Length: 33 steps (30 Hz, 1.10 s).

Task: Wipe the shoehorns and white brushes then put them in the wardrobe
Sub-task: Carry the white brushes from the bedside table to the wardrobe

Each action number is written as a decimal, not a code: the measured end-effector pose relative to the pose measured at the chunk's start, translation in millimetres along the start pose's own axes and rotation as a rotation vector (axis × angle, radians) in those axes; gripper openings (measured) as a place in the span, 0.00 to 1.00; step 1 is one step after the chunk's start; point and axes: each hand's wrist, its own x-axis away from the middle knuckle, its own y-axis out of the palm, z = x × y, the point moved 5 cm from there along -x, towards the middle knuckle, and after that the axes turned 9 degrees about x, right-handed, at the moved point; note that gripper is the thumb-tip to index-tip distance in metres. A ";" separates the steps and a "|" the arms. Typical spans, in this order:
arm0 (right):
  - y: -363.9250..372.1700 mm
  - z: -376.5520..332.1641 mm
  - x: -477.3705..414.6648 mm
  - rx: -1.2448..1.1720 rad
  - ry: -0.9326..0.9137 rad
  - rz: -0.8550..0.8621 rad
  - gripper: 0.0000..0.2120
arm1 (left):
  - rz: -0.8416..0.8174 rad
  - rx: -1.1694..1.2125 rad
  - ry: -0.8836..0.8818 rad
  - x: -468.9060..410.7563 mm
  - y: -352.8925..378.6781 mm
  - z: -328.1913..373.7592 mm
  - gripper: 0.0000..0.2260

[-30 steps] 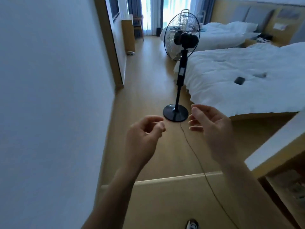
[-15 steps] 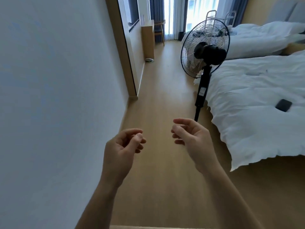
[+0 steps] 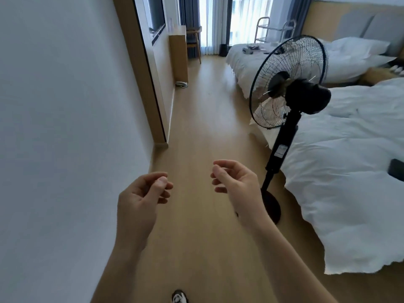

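No shoehorn, white brush or wardrobe shows in the head view. My left hand [image 3: 143,197] is held out low in front of me with its fingers loosely curled and nothing in it. My right hand [image 3: 237,189] hangs level with it a little to the right, fingers also loosely curled and apart, holding nothing. Both hands hover over the wooden floor [image 3: 203,132] of a passage.
A white wall [image 3: 65,127] runs close on my left, ending at a wooden frame [image 3: 140,68]. A black standing fan [image 3: 288,88] stands just right of my right hand, against a white bed [image 3: 349,162] with a dark phone [image 3: 396,169]. A second bed [image 3: 251,55], desk and chair lie farther back.
I have walked forward along the passage: the fan and bed have come closer and moved right, and the low wooden ledge has dropped out of view. Both hands stay empty.
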 end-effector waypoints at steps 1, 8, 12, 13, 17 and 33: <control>15.1 -4.1 -24.1 -0.007 0.004 0.005 0.04 | -0.034 -0.012 0.007 -30.1 2.0 3.6 0.07; 81.7 -31.3 -172.1 0.002 -0.016 0.058 0.04 | -0.065 0.018 0.025 -219.2 13.6 11.1 0.07; 106.5 -22.0 -254.6 -0.024 0.004 0.070 0.04 | -0.098 0.019 -0.003 -296.3 36.9 -11.9 0.07; 112.2 -19.2 -277.7 -0.028 0.007 0.071 0.04 | -0.106 0.002 -0.009 -316.4 45.0 -17.7 0.07; 132.9 -12.9 -381.6 -0.077 0.005 0.059 0.04 | -0.140 -0.090 0.027 -407.1 80.6 -27.7 0.06; 169.9 -25.5 -782.6 -0.082 0.020 -0.018 0.04 | -0.147 -0.097 -0.014 -766.9 232.7 -64.4 0.07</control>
